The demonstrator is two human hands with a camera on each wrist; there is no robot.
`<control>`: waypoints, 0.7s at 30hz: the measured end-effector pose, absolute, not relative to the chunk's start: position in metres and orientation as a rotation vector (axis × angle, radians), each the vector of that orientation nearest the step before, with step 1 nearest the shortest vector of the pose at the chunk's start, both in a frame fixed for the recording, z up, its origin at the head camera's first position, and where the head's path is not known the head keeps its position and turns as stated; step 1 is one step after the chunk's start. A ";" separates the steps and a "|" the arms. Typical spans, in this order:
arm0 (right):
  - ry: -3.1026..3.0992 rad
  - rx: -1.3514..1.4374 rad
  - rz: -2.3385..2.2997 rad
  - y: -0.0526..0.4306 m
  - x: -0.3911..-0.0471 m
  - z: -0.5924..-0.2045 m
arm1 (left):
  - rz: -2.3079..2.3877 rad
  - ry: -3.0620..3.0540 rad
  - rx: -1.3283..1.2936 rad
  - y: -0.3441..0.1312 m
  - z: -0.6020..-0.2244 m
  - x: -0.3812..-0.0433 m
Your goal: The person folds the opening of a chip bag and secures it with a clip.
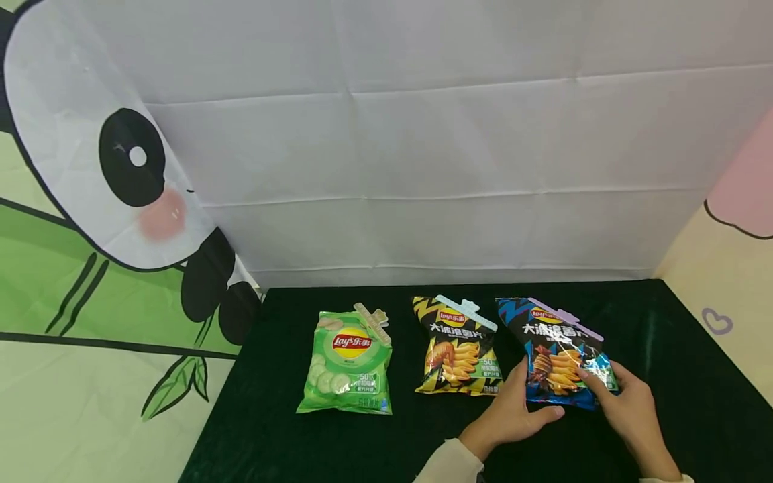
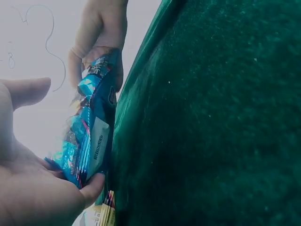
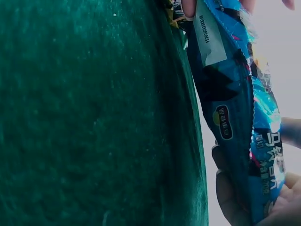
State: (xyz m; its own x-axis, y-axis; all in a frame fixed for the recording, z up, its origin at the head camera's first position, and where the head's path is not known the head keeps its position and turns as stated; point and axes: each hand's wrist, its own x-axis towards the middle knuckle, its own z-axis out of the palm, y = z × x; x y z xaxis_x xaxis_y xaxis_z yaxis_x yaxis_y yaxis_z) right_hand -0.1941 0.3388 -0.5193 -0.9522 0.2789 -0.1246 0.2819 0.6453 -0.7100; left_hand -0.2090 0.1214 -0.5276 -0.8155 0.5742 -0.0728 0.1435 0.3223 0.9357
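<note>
A blue bag of Lay's chips (image 1: 558,376) with a lilac sealing clip (image 1: 568,318) along its top lies between my two hands. My right hand (image 1: 634,409) grips its lower right side, thumb on the front and fingers behind, as the right wrist view also shows. My left hand (image 1: 504,422) is at the lower left edge, fingers touching the bag and partly hidden by it. Its thumb stretches out apart from the bag in the left wrist view. Seen side-on there, the bag (image 2: 101,120) stands close over the dark green cloth.
Left of my hands lies a black and yellow chip bag (image 1: 461,355) with a pale blue clip (image 1: 468,312). Farther left is a green Lay's bag (image 1: 347,362) with a beige clip (image 1: 374,323). The dark green tabletop (image 1: 272,402) meets a white backdrop (image 1: 423,147).
</note>
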 end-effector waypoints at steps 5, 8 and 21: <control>2.811 0.508 -1.219 0.342 -0.190 -0.525 | 1.453 2.198 0.595 0.124 -0.531 -0.205; 2.765 0.515 -1.208 0.344 -0.189 -0.528 | 1.391 2.205 0.546 0.125 -0.533 -0.203; 2.720 0.408 -1.045 0.348 -0.197 -0.523 | 1.394 2.279 0.414 0.123 -0.529 -0.198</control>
State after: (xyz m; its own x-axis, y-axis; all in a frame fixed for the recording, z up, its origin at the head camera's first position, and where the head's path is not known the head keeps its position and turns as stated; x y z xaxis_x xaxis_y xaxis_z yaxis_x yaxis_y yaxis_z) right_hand -0.1972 0.3478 -0.5234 -0.9421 0.1837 -0.2804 0.3242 0.7123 -0.6226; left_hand -0.1980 0.1234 -0.5295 -0.8606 0.4651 -0.2077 0.0270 0.4488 0.8932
